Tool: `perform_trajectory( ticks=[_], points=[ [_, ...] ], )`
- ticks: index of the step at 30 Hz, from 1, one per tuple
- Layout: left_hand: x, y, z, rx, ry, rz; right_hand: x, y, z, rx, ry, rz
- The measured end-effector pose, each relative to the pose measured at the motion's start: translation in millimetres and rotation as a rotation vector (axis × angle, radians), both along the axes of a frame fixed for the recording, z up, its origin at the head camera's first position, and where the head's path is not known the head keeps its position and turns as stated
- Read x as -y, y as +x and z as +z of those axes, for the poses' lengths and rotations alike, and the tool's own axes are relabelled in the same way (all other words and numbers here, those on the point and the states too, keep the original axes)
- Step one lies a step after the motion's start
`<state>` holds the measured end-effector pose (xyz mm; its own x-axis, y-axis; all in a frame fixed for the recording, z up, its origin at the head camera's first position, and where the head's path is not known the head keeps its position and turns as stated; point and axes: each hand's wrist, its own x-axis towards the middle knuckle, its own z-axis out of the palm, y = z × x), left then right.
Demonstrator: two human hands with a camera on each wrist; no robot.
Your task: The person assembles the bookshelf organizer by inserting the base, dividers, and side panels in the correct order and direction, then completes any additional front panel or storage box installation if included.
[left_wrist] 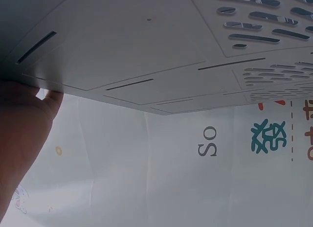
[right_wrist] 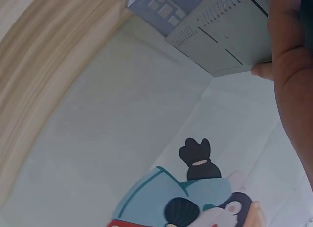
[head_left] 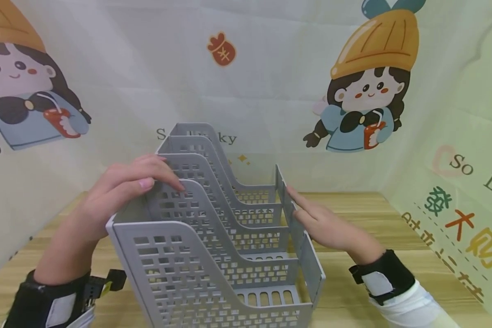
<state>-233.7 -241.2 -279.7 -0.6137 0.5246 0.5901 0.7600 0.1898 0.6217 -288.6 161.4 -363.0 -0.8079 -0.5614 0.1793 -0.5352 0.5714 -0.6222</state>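
A grey plastic file organizer [head_left: 176, 255] with several stepped, perforated dividers stands in front of me in the head view, its tall side to the left. My left hand [head_left: 123, 191] grips the top of that tall side, fingers bent over the edge. In the left wrist view, the same hand [left_wrist: 24, 119] is at the edge of the organizer's slotted panel [left_wrist: 127, 51]. On the low right side, my right hand [head_left: 325, 225] rests with its fingers extended along the outer wall [head_left: 309, 259]. The right wrist view shows this hand [right_wrist: 293, 65] beside the organizer's wall [right_wrist: 220, 36].
The organizer is over a wood-grain tabletop [head_left: 352, 287]. A pale cloth backdrop [head_left: 266, 91] with printed cartoon figures and lettering rises behind it and along both sides. Black straps [head_left: 387, 275] wrap both wrists.
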Motion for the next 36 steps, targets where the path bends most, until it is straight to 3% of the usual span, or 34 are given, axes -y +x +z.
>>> perform_trajectory(
  ticks=[9,18,23,28,31,36],
  points=[
    [-3,-1.9,0.6,-0.045,0.011,-0.056,-4,-3.4,-7.1,0.056,-0.098,0.076],
    [-7,-2.5,0.2,-0.035,0.058,-0.085,-8,0.2,-22.0,0.336,-0.111,0.145],
    [-8,-3.2,0.9,-0.031,0.062,-0.102,-12,0.9,-28.6,0.324,-0.107,0.175],
    [-7,-5.2,-0.7,-0.030,0.057,-0.097,-10,1.8,-40.1,0.265,0.048,0.096],
    [-4,-7.4,-2.3,-0.051,0.070,-0.126,-7,1.3,-48.4,0.260,0.116,0.058],
    [-1,-7.3,-3.5,-0.059,0.067,-0.139,-6,1.0,-55.5,0.296,0.092,0.066]
  ],
)
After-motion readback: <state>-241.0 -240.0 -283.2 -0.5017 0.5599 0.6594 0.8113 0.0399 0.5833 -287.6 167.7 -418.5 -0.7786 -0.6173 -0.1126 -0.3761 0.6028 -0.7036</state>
